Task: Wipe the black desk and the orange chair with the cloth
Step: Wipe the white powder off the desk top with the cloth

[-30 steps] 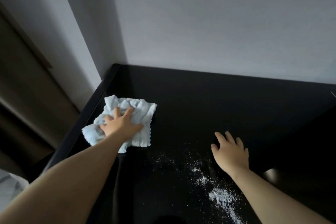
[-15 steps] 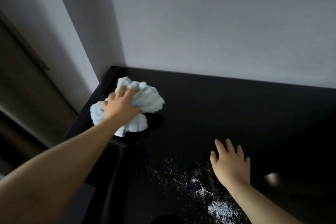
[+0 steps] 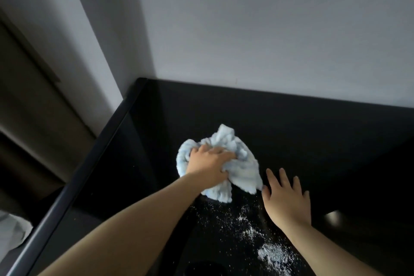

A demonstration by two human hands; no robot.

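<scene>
the bunched, fluffy pale-blue cloth (image 3: 226, 163) is lying on the glossy black desk top (image 3: 291, 132), just beyond a scatter of white powder (image 3: 268, 251). the left hand (image 3: 210, 163) is reaching in on an outstretched bare arm, fingers curling into the cloth's folds and gripping it against the desk. the right hand (image 3: 287, 199) is resting flat on the desk just beside the cloth's near-right edge, fingers straight and slightly spread, holding nothing. a plain grey wall (image 3: 268, 29) is standing behind the desk.

The left hand (image 3: 209, 163) hides the middle of the cloth (image 3: 243, 170).
</scene>
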